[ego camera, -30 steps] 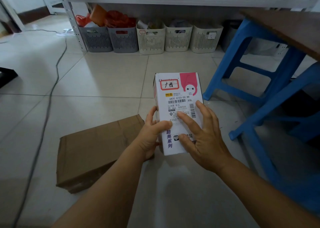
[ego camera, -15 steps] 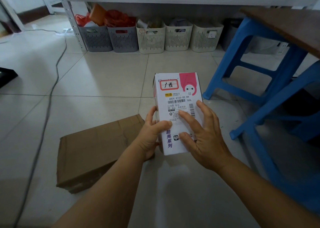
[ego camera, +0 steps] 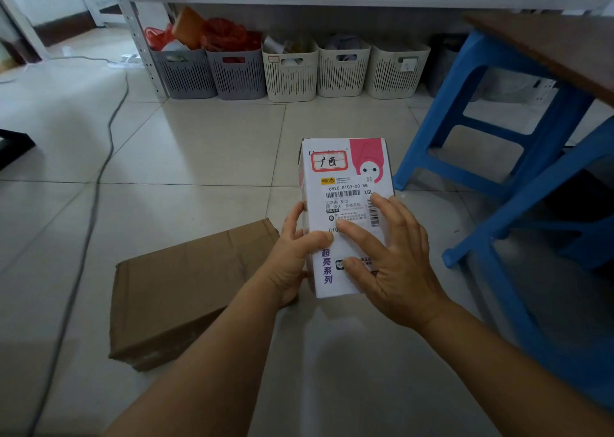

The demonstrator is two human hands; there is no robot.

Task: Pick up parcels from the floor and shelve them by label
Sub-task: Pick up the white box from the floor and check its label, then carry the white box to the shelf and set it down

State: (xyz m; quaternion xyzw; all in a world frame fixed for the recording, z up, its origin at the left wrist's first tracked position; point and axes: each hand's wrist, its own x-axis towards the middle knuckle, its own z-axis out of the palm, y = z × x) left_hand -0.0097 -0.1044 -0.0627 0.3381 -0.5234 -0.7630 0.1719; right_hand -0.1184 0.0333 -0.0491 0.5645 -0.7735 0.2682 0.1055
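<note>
left hand grips parcel, right hand spread on it — grey basket holds red bags.

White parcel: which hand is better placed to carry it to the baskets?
Probably the left hand: its thumb and fingers wrap the white parcel at its edge, while the right hand only lies spread on the front.

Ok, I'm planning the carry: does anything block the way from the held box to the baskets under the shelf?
Nothing visible: bare tiles lie between box and baskets. The stool stands right, the carton left.
</note>
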